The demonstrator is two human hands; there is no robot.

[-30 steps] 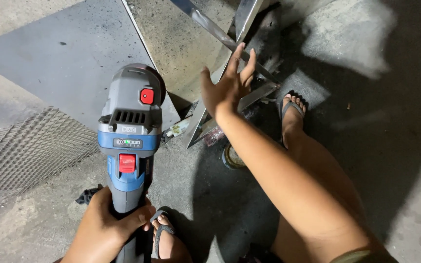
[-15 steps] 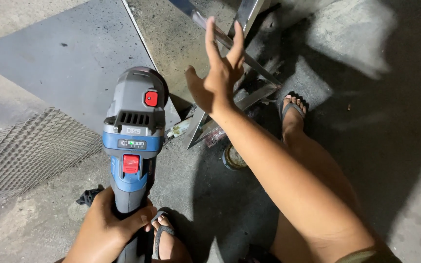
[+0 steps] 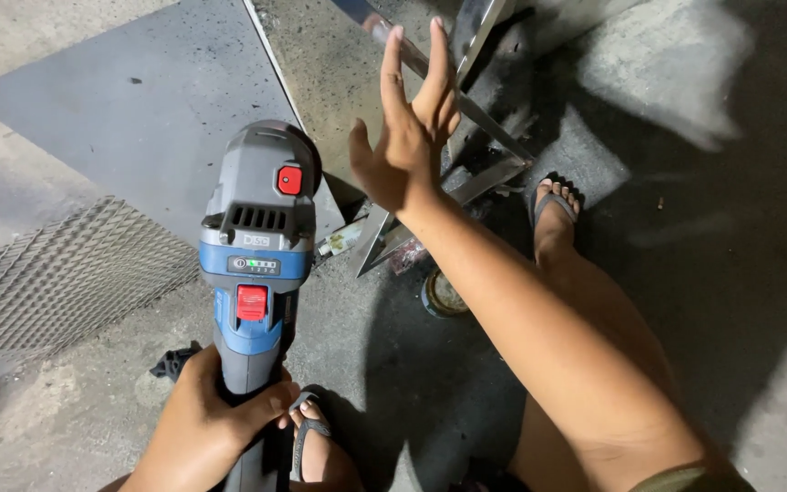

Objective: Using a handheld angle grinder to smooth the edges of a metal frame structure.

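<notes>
My left hand (image 3: 207,424) grips the handle of a blue and grey cordless angle grinder (image 3: 257,246) with red buttons, its head pointing away from me over the floor. My right hand (image 3: 407,137) is raised in the air with fingers straight and apart, holding nothing. It hovers above a frame of steel angle bars (image 3: 485,173) that rests on the concrete floor just behind it.
A grey steel sheet (image 3: 138,100) lies at upper left, with expanded metal mesh (image 3: 56,273) beside it at left. A round grinding disc (image 3: 444,296) lies on the floor near the frame. My feet in sandals (image 3: 553,205) rest on the concrete.
My right hand has lifted off the steel angle frame and risen upward, fingers straightening. The grinder in my left hand has stayed nearly in place.
</notes>
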